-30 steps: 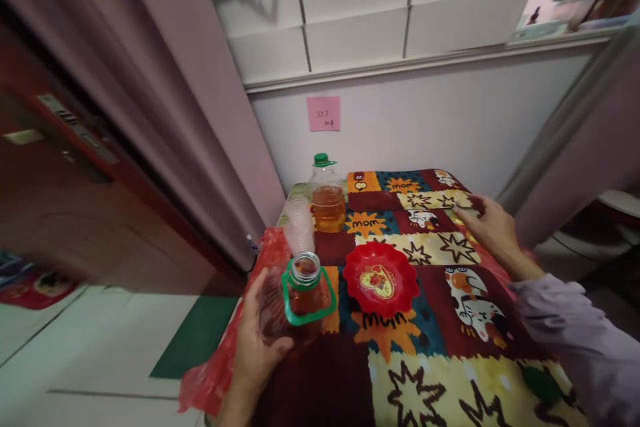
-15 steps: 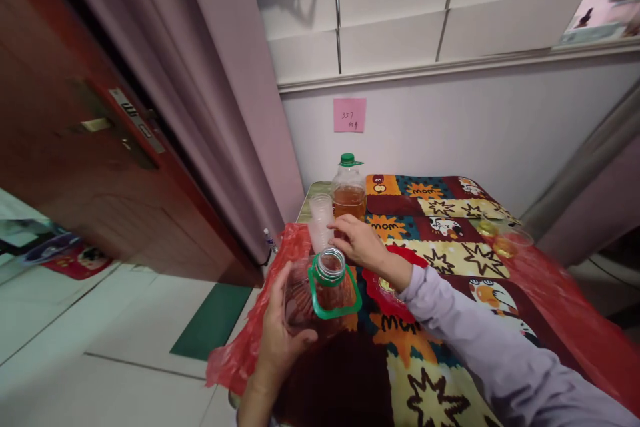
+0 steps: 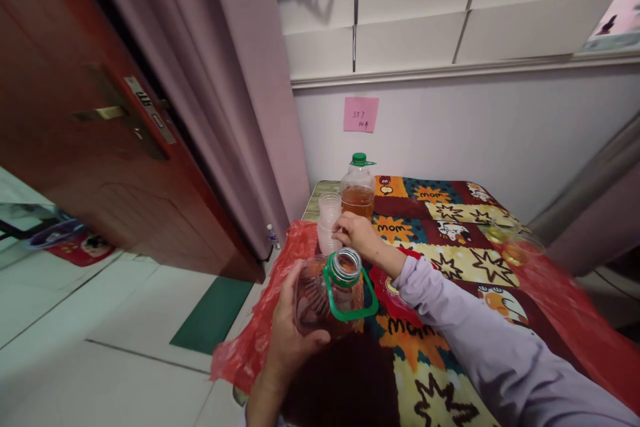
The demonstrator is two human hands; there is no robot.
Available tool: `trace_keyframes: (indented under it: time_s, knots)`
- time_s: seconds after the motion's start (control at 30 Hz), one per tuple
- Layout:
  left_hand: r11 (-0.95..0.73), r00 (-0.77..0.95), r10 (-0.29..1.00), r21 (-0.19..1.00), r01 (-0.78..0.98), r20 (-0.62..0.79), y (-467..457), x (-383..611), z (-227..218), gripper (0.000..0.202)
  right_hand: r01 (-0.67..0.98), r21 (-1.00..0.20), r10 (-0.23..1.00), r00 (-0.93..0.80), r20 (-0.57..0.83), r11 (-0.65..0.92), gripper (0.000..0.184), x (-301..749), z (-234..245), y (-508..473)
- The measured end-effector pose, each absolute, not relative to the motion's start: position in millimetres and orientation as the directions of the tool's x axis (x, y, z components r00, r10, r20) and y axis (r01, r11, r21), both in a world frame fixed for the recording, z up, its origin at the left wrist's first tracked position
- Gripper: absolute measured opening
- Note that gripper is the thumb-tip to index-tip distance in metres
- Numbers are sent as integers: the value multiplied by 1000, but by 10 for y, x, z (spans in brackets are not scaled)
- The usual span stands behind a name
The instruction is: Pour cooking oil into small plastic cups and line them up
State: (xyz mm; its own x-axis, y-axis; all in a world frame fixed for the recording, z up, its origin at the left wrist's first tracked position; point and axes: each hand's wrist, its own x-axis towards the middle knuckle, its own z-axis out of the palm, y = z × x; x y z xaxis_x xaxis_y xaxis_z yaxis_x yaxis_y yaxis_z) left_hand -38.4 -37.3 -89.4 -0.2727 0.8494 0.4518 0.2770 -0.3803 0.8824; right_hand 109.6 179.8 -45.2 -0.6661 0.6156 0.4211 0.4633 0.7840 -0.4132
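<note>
- Left hand [image 3: 290, 340], lower centre of frame: wrapped around the side of the jug [image 3: 327, 297], fingers curled on its left wall, thumb across the near side. Firm hold.
- Jug: clear plastic, amber liquid inside, uncapped. Long axis roughly upright, leaning a little; open mouth [image 3: 347, 259] points up toward the camera. Green handle [image 3: 353, 293] loops round the neck and hangs to the right.
- Jug sits at the left edge of the table, above the red plastic sheet [image 3: 260, 347] that drapes off that edge. Cannot tell if its base rests on the table or is lifted; base hidden by the hand and the jug body.
- Right hand [image 3: 360, 237], centre of frame: reaches across behind the jug, fingers closed on the cup stack [image 3: 329, 227]. Grip side of the fingers hidden, so how tight is unclear.
- Cup stack: clear plastic, upright, just behind the jug; count unreadable.
- Second bottle [image 3: 357, 190], green cap on, amber liquid, upright behind the cups near the wall.
- Red plate [image 3: 395, 297] mostly covered by the lilac sleeve [image 3: 480, 347].
- Patterned cloth [image 3: 450, 240] covers the table; right side blurred, a clear dish [image 3: 515, 247] there hard to make out.
- Pink note [image 3: 361, 114] on the wall, writing too small to read.
</note>
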Motion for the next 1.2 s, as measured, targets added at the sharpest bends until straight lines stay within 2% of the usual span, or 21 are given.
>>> trace_keyframes:
  time_s: [0.17,0.27,0.33,0.43,0.57,0.63,0.73,1.0,1.07,1.13,1.2]
  knots:
    - [-384,-269,843,871,305,466,-370,-407,-904,116,400,-472,617,-560,553,786,5,1178,-306,1705]
    - [-370,-270,851,880,299,450,-374,-419,-900,119,307,-511,595,-353,722,803,7,1455,-146,1573]
    - [-362,-266,858,885,292,439,-374,-420,-891,120,305,-500,574,-243,782,811,8,1762,-107,1487]
    - [-356,-273,865,898,259,421,-355,-405,-866,120,444,-479,625,-280,729,757,10,2299,-260,1385]
    - [-371,-290,847,886,280,446,-298,-361,-824,118,635,-476,781,-373,500,608,15,2828,-758,1269]
    - [-371,-286,843,878,304,455,-278,-338,-809,116,685,-460,820,-402,407,564,16,2938,-989,1208]
    - [-366,-264,849,870,332,458,-271,-312,-795,116,715,-433,834,-435,340,549,17,2961,-1191,1113]
    - [-357,-241,853,854,378,463,-256,-263,-759,117,738,-406,841,-450,301,540,21,2879,-1274,948]
    - [-359,-232,854,851,384,465,-247,-256,-756,117,729,-416,837,-434,333,544,22,2887,-1264,903]
    - [-359,-224,857,849,388,464,-241,-252,-754,117,719,-427,826,-386,410,548,32,2926,-1252,853]
    - [-355,-222,859,849,392,462,-239,-251,-750,118,729,-462,827,-258,499,506,37,3000,-1260,812]
